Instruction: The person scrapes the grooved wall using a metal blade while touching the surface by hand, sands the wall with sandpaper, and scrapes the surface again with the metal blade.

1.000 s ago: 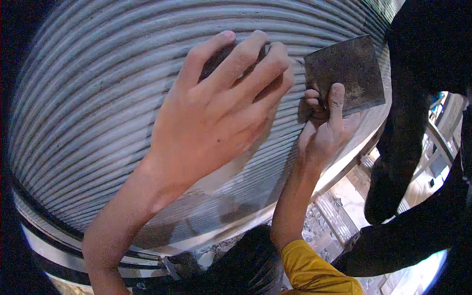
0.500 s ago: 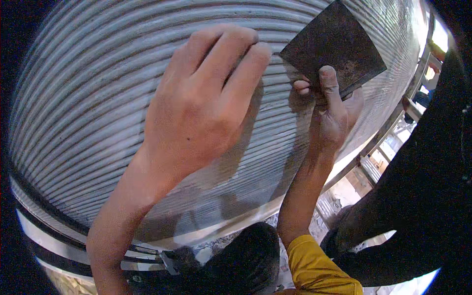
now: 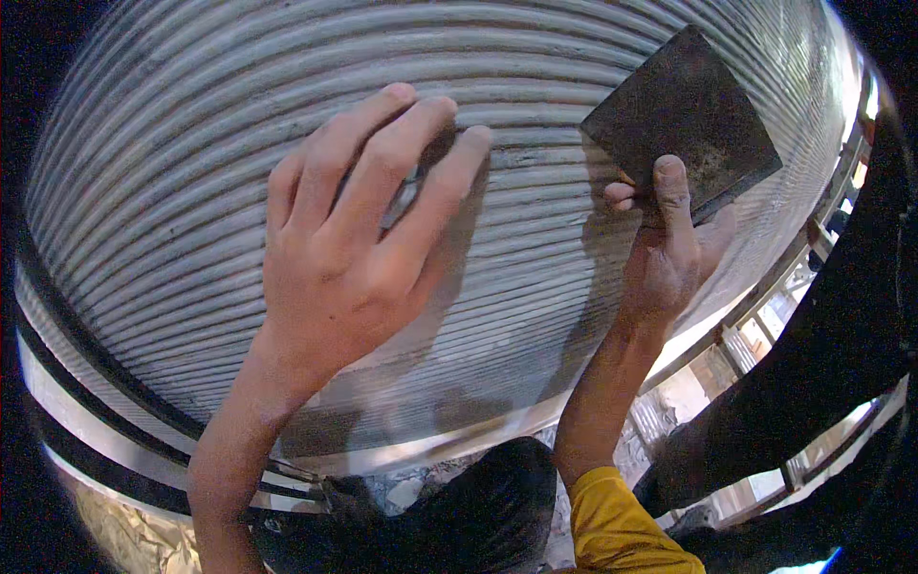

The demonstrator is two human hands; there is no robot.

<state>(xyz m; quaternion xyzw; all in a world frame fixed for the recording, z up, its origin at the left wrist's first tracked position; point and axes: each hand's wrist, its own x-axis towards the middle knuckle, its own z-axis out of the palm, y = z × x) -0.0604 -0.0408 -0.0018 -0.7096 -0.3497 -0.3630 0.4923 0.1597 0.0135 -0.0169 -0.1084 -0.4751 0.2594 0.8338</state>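
My left hand [image 3: 349, 234] is over a large pale grey ribbed surface [image 3: 516, 57], its fingers bent and spread apart. It holds nothing that I can see; whether the fingertips touch the ridges I cannot tell. My right hand [image 3: 667, 258] grips a thin dark square plate [image 3: 684, 115] by its lower corner, with the thumb on top and the other fingers mostly hidden beneath. One corner of the plate points away from me, and its face is scuffed near the thumb. Shadows from both hands fall on the ridges.
The ribbed surface curves round in front of me, bordered by a pale near edge [image 3: 459, 442]. Dark-clothed legs [image 3: 478, 512] are below it. More dark clothing [image 3: 841, 335] fills the right side, beside a metal frame [image 3: 813, 230]. Crumpled brown paper [image 3: 143, 536] lies at lower left.
The left hand's fingers have spread from a closer curl, and the hand sits slightly lower and left in view. The right hand and plate appear shifted right and down, as the view moved.
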